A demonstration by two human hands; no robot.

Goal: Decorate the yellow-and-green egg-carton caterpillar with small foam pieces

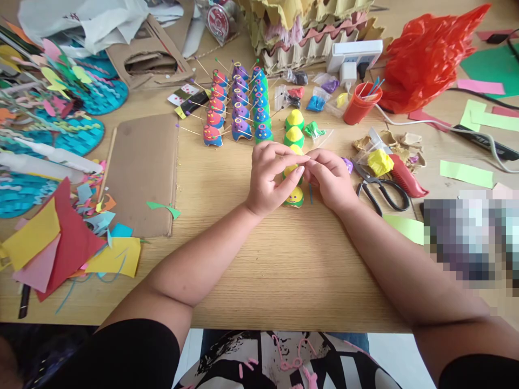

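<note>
Meeting tip to tip, the two hands work right above the yellow-and-green egg-carton caterpillar [293, 196], its smiling end turned toward the wearer. Left hand [267, 178] partly open: index stretched across, thumb just below it, other fingers loosely bent. Right hand [330, 178] nearly closed, thumb and index drawn together against that left index. Is anything in either grip? Too small to tell from up here.

Fine fingertip stuff, this, and it calls for a feather-light pinch: one hand steadies, the other shapes, wrists low over the table [243, 286] so nothing wobbles. Too hard a squeeze could flatten a soft piece, and a dropped knuckle could dent those yellow domes.

Over to the containers! Beyond the right hand stands a red cup [357, 111], with thin blue and pale sticks poking out. Nearer, just past the fingertips, a clear bag holds green clay [314, 129]; farther out, another wraps blue clay [317, 103]. Away beyond the right hand slumps a big red plastic bag [430, 54], contents hidden. And straight ahead of both hands, stacked egg trays [300, 51], with pale pink strands caught in the upper one.
</note>
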